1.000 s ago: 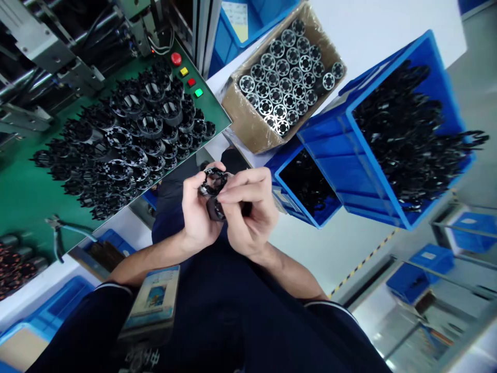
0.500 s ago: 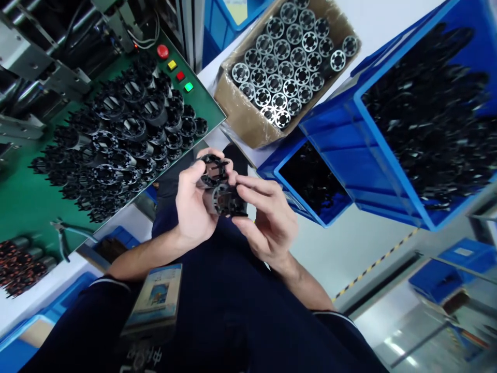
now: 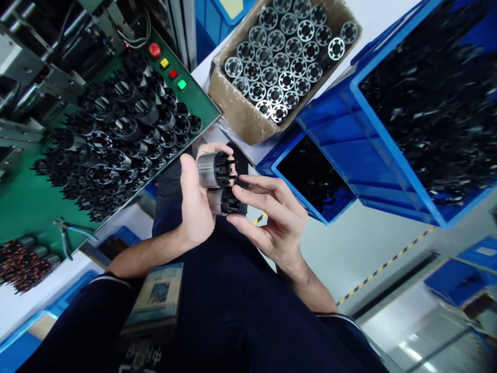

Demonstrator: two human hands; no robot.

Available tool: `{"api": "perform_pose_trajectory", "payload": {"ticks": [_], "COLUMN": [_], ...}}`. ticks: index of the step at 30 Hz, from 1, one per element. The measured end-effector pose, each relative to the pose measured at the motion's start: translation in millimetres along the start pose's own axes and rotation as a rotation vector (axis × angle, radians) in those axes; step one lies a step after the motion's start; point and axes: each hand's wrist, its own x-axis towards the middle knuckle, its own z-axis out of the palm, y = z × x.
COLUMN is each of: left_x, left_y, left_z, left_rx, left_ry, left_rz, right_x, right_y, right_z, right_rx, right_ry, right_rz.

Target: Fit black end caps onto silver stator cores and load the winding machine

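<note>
My left hand (image 3: 196, 207) is wrapped around two motor stator cores, holding them side by side in front of my body. The upper stator core (image 3: 208, 170) is a grey metal cylinder with a black pronged plastic end facing right. Below it, the lower stator core (image 3: 216, 201) lies the same way, partly covered by my fingers. The thumb and fingertips of my right hand (image 3: 277, 212) pinch the black end of the lower core. Its far side is hidden.
On the green bench top (image 3: 23, 191), left, stand many black-ended cores (image 3: 124, 127), pliers (image 3: 66, 230) and copper-wound parts (image 3: 25, 264). Push buttons (image 3: 164, 63) line its edge. A carton (image 3: 244, 116) holds bare cores. Blue bins (image 3: 330, 155) at right contain black plastic parts.
The two cores have turned in my left hand, so the metal side of the upper one now shows and its pronged end faces right. My left thumb has lifted off it.
</note>
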Motion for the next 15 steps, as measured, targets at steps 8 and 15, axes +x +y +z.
{"api": "perform_pose_trajectory", "payload": {"ticks": [8, 15], "left_x": [-3.1, -9.3], "left_y": [3.6, 2.8], "left_z": [-16.9, -20.8], "left_rx": [0.079, 0.092], "left_ry": [-0.066, -0.070], "left_rz": [-0.012, -0.061], "right_x": [-1.1, -12.6], "right_y": [-11.5, -16.4], "right_z": [-0.8, 8.4], "right_rx": [-0.047, -0.096], "right_ry": [-0.072, -0.058], "right_rz": [-0.013, -0.028]}}
